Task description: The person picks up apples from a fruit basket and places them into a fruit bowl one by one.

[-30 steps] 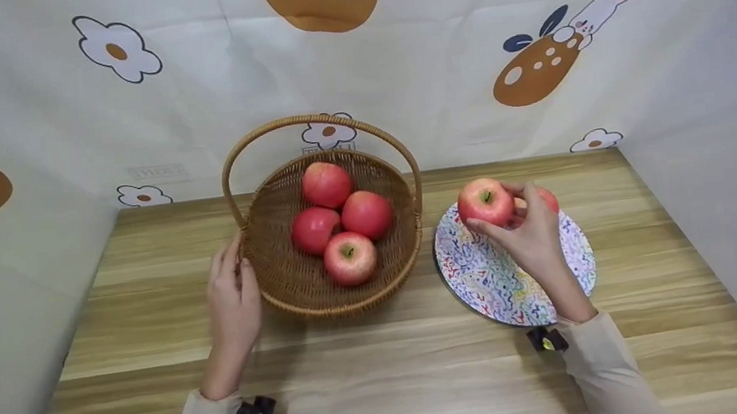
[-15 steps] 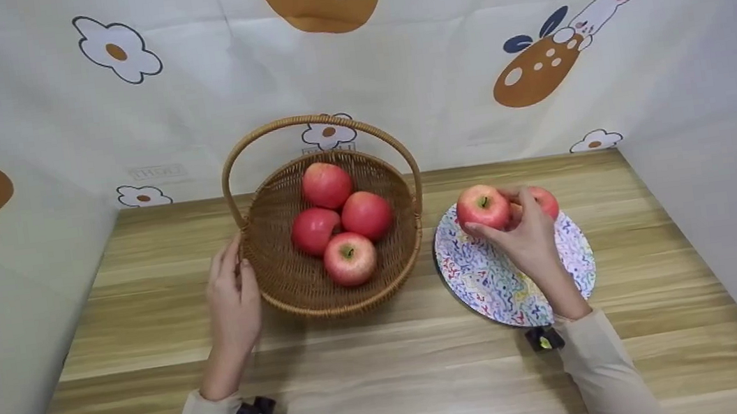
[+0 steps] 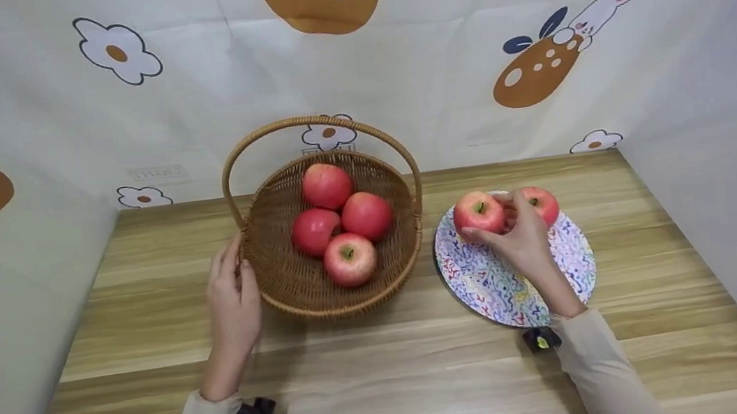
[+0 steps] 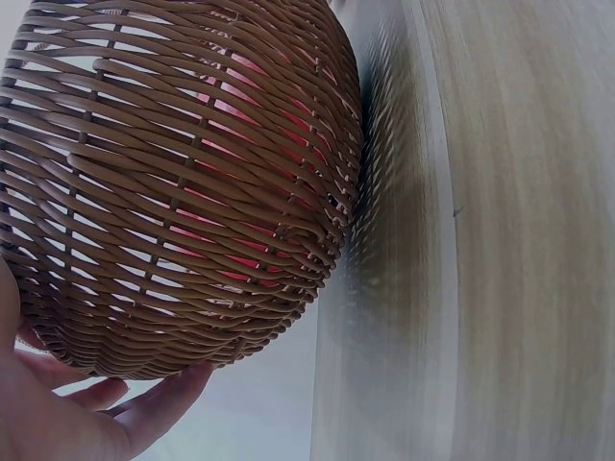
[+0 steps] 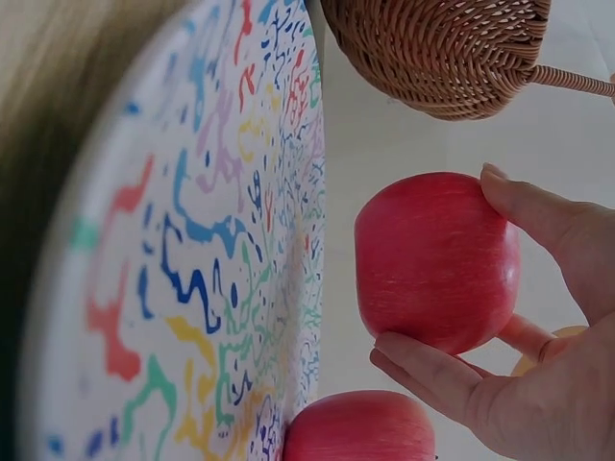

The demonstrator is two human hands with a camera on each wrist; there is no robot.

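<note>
Rabbit-print pale sheeting [image 3: 421, 67] behind, beside wood-grain tabletop [image 3: 391, 387]

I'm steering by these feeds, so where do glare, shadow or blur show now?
Head: mostly clear, pale sheen on the table at front centre, soft shadow by the basket. Left wrist: scene sideways, table streaky and soft, bright light through the weave. Right wrist: also sideways, plate blurred at its near rim, held apple clearer.
</note>
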